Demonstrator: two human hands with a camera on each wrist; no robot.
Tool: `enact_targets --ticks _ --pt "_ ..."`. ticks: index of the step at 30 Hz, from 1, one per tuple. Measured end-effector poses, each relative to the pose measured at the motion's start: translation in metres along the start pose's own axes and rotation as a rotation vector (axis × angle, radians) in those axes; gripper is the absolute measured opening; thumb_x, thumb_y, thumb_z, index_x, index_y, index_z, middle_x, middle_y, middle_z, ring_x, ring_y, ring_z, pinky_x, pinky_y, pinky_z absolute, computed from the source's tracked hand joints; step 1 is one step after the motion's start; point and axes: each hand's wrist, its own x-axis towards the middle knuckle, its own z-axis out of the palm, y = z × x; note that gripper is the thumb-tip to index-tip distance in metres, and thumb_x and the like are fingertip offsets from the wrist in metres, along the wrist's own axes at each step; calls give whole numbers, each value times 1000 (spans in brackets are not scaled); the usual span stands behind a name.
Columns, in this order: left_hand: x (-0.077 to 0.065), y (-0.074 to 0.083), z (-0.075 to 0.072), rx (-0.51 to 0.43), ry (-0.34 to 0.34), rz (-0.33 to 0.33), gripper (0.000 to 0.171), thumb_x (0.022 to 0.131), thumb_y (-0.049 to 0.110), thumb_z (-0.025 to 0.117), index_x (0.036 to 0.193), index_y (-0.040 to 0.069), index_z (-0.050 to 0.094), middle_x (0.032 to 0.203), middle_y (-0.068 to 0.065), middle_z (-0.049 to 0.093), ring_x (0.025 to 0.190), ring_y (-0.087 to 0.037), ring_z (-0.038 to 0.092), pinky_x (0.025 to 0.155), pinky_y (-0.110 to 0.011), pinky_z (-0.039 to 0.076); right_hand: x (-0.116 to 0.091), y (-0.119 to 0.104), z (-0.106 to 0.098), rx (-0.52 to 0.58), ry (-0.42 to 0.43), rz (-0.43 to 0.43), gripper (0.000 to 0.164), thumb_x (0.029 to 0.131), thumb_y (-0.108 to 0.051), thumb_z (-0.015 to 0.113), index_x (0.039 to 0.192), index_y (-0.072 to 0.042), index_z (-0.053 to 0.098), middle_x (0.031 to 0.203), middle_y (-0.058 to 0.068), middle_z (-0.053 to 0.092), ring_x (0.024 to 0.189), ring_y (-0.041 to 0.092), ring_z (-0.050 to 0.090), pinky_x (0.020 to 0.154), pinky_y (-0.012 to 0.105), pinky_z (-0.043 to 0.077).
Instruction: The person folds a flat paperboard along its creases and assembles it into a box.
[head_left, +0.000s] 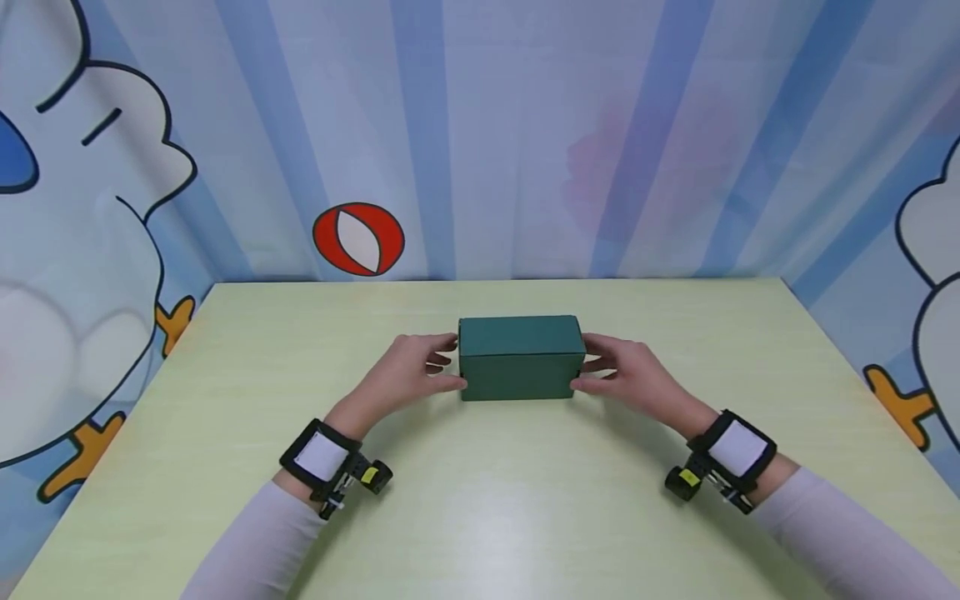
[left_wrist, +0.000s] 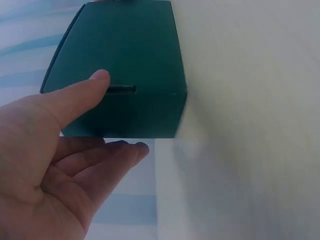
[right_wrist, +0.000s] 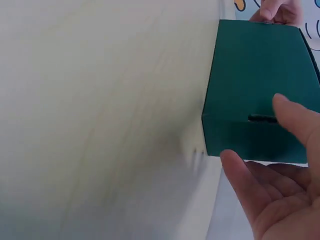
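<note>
A closed dark green box (head_left: pixel 521 358) sits on the table between both hands. At its left end is my left hand (head_left: pixel 408 371), fingers stretched toward the end face and thumb tip by the front corner. My right hand (head_left: pixel 626 371) mirrors this at the right end. In the left wrist view, the left thumb (left_wrist: pixel 82 97) lies by a dark slot (left_wrist: pixel 121 89) at the box's edge, fingers loosely extended. The right wrist view has the right thumb (right_wrist: pixel 295 115) by a similar slot (right_wrist: pixel 262 119). How firmly either hand touches the box cannot be told.
The pale wooden table (head_left: pixel 510 500) spreads around the box. Behind it hangs a striped blue curtain (head_left: pixel 495 150) with a printed red and white ball (head_left: pixel 358 239). Cartoon figures are printed at both sides. Each wrist carries a strapped camera.
</note>
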Motion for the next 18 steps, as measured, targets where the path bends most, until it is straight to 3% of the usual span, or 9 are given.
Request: enact_targets --ticks 6,12,18 --pt "1 -5 5 -66 24 46 59 88 18 75 143 9 53 133 -13 65 110 -27 70 94 -38 58 3 -1 7 16 -21 -8 56 92 -12 69 144 -5 49 136 21 60 111 33 69 88 36 60" --pt "1 -9 4 -64 67 46 50 95 24 67 140 6 55 128 -13 68 109 -25 71 94 -38 58 4 -6 3 51 -12 58 54 98 -24 63 144 0 49 132 22 63 113 32 68 88 36 60" --pt "2 -8 3 -88 88 8 35 99 28 61 125 6 69 109 -11 76 94 -22 74 88 -38 60 7 -11 -1 102 -25 145 53 102 -33 54 141 3 50 121 22 69 96 29 73 86 39 60"
